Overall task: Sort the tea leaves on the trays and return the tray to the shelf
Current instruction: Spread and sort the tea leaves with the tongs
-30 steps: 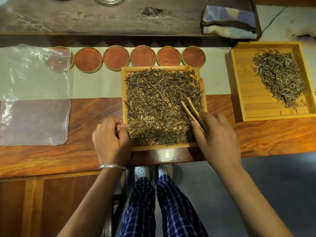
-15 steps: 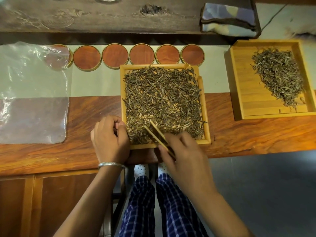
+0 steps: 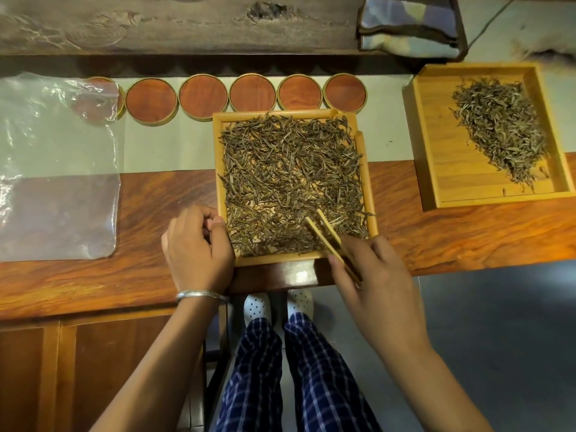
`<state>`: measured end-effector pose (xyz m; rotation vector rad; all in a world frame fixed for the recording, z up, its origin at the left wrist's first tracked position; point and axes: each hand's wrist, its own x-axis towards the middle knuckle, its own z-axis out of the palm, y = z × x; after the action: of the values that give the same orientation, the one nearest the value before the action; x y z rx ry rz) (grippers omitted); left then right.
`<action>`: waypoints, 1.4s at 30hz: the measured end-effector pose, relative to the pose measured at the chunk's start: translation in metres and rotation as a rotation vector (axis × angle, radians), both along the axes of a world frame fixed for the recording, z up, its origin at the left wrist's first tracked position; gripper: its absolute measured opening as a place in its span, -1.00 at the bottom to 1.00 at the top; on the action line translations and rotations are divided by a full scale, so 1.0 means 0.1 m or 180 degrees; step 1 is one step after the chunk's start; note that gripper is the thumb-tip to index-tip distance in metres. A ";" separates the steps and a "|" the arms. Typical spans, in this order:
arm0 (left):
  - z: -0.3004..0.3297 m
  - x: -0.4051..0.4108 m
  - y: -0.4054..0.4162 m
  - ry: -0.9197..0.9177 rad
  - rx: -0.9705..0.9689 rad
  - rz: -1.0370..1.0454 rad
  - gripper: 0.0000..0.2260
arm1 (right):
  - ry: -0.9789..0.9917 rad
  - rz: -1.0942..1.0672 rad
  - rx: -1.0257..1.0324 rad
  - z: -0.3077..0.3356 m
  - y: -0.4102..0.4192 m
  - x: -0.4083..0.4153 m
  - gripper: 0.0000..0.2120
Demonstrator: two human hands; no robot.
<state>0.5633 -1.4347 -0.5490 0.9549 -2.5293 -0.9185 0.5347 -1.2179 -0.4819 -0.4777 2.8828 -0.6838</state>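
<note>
Right hand (image 3: 377, 285) grips tongs (image 3: 327, 236); left hand (image 3: 196, 244), curled, steadies the near tray (image 3: 369, 194); pinch single leaves (image 3: 290, 182) lightly.

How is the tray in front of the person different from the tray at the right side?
The near tray is covered almost fully by a spread layer of tea leaves; the right tray holds one pile along its right part, with bare wood at the left. The right hand works bamboo tweezers in the near tray; nothing touches the right tray. Both are square, light wooden trays.
</note>
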 end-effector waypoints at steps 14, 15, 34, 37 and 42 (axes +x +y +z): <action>-0.03 0.01 0.00 0.0080 -0.0086 -0.0015 -0.93 | 0.0062 0.0107 0.0257 -0.05 -0.33 -0.14 -0.74; -0.04 0.02 -0.01 0.0081 -0.0083 -0.0015 -0.93 | 0.0052 0.0123 0.0313 -0.07 -0.37 -0.15 -0.73; -0.03 0.03 -0.02 0.0154 0.0065 -0.0016 -0.94 | 0.0271 -0.0056 0.0376 -0.14 -0.33 -0.64 -0.69; -0.03 0.03 -0.01 0.0156 0.0083 0.0003 -0.94 | 0.0278 -0.0092 0.0291 -0.13 -0.32 -0.62 -0.68; -0.01 0.02 0.00 0.0138 0.0089 0.0016 -0.85 | 0.0201 -0.0048 0.0343 -0.13 -0.33 -0.62 -0.66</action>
<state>0.5657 -1.4350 -0.5499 0.9388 -2.4831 -0.9651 0.4731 -1.2506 -0.4950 -0.4720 2.9661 -0.5213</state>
